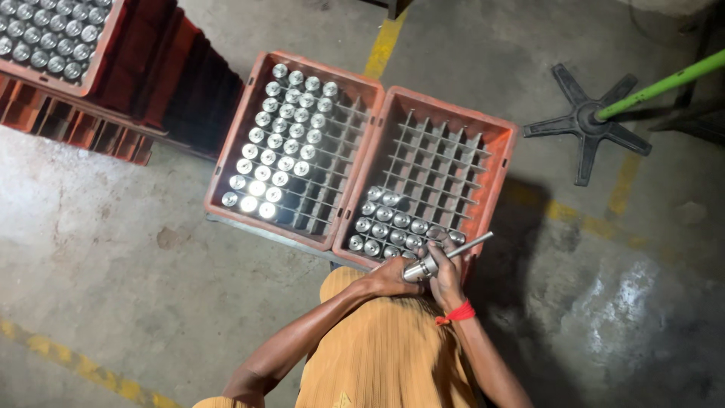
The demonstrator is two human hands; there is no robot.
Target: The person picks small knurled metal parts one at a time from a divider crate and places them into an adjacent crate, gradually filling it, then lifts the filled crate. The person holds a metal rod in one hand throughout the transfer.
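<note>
A shiny metal part with a thick body and a thin shaft (442,258) lies across both my hands, shaft pointing up and right. My left hand (390,276) grips its thick end. My right hand (448,276), with a red thread on the wrist, holds it from the other side. Both hands are at the near edge of the right orange crate (501,162), whose grid holds several round metal parts (389,224) in its near rows. The left orange crate (226,162) holds many more shiny parts (281,143) in its left columns.
A third orange crate (106,45) full of metal parts sits on stacked crates at the top left. A black five-legged base (585,121) with a green pole (664,85) stands to the right. Yellow lines mark the concrete floor (113,249).
</note>
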